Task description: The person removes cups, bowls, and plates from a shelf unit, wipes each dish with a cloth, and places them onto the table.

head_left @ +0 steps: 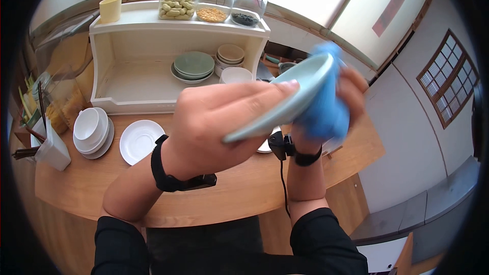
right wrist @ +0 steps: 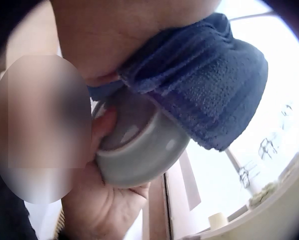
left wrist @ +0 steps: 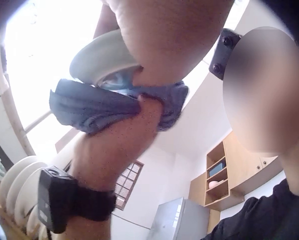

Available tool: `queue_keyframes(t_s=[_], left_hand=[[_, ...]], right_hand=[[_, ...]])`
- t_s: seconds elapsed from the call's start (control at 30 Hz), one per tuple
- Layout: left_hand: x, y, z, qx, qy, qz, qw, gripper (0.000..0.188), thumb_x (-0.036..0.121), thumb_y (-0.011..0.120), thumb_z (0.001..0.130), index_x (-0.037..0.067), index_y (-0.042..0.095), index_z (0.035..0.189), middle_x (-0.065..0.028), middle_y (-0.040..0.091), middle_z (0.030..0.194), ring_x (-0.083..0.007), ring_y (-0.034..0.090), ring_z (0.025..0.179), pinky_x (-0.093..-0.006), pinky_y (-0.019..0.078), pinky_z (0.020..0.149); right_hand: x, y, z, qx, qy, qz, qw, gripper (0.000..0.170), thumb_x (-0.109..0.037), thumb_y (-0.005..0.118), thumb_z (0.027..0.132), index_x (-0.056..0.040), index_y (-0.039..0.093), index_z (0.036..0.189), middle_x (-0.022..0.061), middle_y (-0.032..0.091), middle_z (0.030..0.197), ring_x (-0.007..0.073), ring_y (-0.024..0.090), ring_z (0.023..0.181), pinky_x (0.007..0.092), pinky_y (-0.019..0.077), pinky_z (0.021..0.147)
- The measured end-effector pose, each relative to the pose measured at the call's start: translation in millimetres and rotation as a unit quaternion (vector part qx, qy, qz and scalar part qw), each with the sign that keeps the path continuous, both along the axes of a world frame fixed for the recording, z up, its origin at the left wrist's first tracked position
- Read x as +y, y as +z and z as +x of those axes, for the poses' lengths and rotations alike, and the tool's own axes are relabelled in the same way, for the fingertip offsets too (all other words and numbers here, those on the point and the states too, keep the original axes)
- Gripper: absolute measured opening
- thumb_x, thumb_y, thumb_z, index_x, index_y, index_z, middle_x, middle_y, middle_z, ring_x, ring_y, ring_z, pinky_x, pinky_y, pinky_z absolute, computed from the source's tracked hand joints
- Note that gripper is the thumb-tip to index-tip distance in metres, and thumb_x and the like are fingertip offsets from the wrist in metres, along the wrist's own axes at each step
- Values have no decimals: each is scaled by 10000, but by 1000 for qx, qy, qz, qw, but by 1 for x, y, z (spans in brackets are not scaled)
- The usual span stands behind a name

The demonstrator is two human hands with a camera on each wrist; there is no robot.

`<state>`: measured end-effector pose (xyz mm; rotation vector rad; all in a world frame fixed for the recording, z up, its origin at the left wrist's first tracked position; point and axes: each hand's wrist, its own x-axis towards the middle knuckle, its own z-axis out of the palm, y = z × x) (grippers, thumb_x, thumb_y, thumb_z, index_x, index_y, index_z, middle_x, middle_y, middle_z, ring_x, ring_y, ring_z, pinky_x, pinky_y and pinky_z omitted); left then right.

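A pale green dish [head_left: 290, 99] is held up and tilted above the table. My left hand [head_left: 219, 122] grips its near side, fingers around the rim. In my right hand [head_left: 351, 91] a blue cloth [head_left: 326, 107] is bunched against the dish's far side, blurred in the head view. The left wrist view shows the cloth [left wrist: 99, 107] folded over the edge of the dish [left wrist: 104, 57]. From the right wrist, the dish's underside with its foot ring [right wrist: 144, 145] faces the camera, and the cloth [right wrist: 204, 80] hangs beside it.
A white plate [head_left: 141, 141] and stacked white dishes [head_left: 91, 132] lie on the wooden table [head_left: 229, 201]. Behind stands a cream shelf [head_left: 132, 79] holding green dishes [head_left: 193, 65] and bowls, with glass jars [head_left: 178, 0] on top. A utensil holder [head_left: 52, 147] is at left.
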<state>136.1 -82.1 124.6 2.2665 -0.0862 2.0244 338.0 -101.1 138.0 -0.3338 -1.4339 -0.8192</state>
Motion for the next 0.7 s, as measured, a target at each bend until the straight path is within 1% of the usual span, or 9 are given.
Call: queue_keyframes(t_s=[0.03, 0.07, 0.1, 0.17, 0.2, 0.33, 0.43, 0.6, 0.7], left_hand=[[0, -1, -4, 13, -23, -62, 998, 332, 35, 835, 865, 24, 796, 1194, -116, 791, 960, -231, 761, 750, -322, 600, 648], [0, -2, -9, 27, -45, -124, 991, 302, 51, 843, 892, 19, 795, 1188, -127, 791, 956, -216, 763, 754, -323, 597, 664], [0, -4, -7, 9, -131, -247, 960, 287, 124, 847, 942, -5, 787, 1191, -114, 808, 973, -169, 768, 823, -314, 602, 743], [1, -1, -4, -21, -181, -326, 928, 301, 139, 846, 949, -20, 780, 1196, -104, 811, 1007, -157, 764, 871, -312, 605, 777], [2, 1, -3, -55, -230, -403, 884, 316, 154, 846, 956, -34, 772, 1200, -94, 815, 1041, -144, 760, 919, -310, 608, 812], [11, -1, 0, -97, -272, -439, 851, 393, 169, 847, 964, -53, 733, 1268, -123, 799, 1137, -152, 750, 1006, -322, 611, 875], [18, -5, -1, -20, -218, -424, 879, 422, 168, 860, 952, -56, 720, 1281, -120, 791, 1158, -159, 748, 1029, -328, 614, 892], [36, -8, 5, 30, -233, -445, 864, 544, 159, 911, 897, -48, 674, 1340, -117, 769, 1209, -163, 728, 1087, -318, 604, 924], [33, -4, 1, 66, -168, -378, 908, 593, 179, 929, 865, -26, 671, 1358, -86, 767, 1201, -141, 713, 1079, -323, 592, 925]], right_hand=[[0, 1, 6, 109, 154, -205, 960, 363, -190, 864, 886, -41, 677, 1159, 138, 701, 1123, 203, 711, 960, 335, 613, 787], [-1, 1, 15, 209, 299, -393, 844, 438, -281, 865, 898, -10, 675, 1185, 124, 722, 1077, 181, 708, 903, 311, 590, 745], [1, -1, 28, 211, 300, -391, 844, 438, -281, 865, 898, -10, 675, 1185, 124, 722, 1077, 181, 708, 903, 311, 590, 745], [8, -4, 46, 190, 451, -555, 672, 633, -559, 764, 954, -26, 655, 1278, 133, 749, 1095, 192, 729, 939, 313, 599, 724], [9, -7, 44, 188, 455, -554, 671, 633, -559, 764, 954, -26, 655, 1278, 133, 749, 1095, 192, 729, 939, 313, 599, 724], [2, -3, 7, 118, 406, -487, 764, 581, -409, 801, 907, -14, 646, 1304, 82, 732, 1030, 149, 685, 828, 314, 581, 679], [-3, -1, 6, 214, 370, -515, 743, 539, -132, 880, 855, -7, 654, 1327, 76, 762, 1161, 168, 723, 1041, 348, 577, 969], [4, -1, 31, 181, 358, -492, 772, 578, -101, 916, 800, -10, 668, 1314, 85, 765, 1184, 177, 733, 1068, 350, 582, 998], [6, 4, 39, 135, 259, -492, 820, 633, -141, 945, 754, -5, 660, 1303, 64, 749, 1165, 158, 714, 1061, 337, 569, 1011]])
